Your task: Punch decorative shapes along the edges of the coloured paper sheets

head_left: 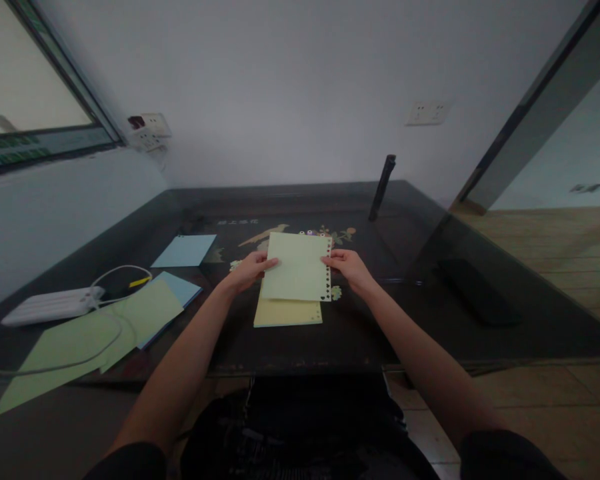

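Observation:
I hold a pale green sheet of paper (297, 268) above the dark table (360, 333). Small shapes are punched along its right edge. My left hand (250, 269) pinches the sheet's left edge, thumb on top. My right hand (349, 265) grips its right edge by the punched holes. Under the green sheet lies a yellow sheet (286, 312), flat on the table, with its lower part showing.
Green sheets (80, 340) and light blue sheets (186, 250) lie at the left, next to a white power strip (50, 305) with a cable. A dark upright rod (381, 187) stands at the back. A dark flat object (475, 290) lies at the right.

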Demonstrator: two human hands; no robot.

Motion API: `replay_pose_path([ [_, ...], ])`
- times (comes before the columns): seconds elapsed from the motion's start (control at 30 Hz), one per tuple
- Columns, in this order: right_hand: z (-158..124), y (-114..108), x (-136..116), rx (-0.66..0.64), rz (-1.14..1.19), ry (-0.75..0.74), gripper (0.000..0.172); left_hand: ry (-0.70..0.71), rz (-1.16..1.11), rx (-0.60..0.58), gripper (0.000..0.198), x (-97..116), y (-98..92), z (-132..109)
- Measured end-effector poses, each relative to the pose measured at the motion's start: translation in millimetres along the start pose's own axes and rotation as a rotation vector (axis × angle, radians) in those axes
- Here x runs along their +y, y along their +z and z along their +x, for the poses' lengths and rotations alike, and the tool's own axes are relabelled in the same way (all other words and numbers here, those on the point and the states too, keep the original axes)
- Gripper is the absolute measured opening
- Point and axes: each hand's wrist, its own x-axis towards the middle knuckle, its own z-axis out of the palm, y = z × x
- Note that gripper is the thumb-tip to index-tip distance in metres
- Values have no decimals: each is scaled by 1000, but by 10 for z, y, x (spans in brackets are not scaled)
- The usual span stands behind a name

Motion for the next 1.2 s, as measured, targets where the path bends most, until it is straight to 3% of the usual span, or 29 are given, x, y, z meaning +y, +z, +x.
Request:
replay_pose_path([
  [0.2,-3,-14,-53,112,70,-73,29,-31,104,-116,31,-84,59,-21],
  [0.47,-31,20,-34,-9,77,-21,30,60,253,47,20,-62,52,13],
  [0.57,-29,24,-20,-8,63,-21,30,71,266,60,19,-87,46,34],
  [0.8,-15,19,-8,62,60,-60,28,67,277,-59,35,-88,100,-1],
  [1.03,-34,31,-22,54,78,-51,32,45,353,-175,34,-70,121,-24],
  [1.2,-26,42,-20,44,52,-70,34,83,324,-74,32,-105,122,3],
])
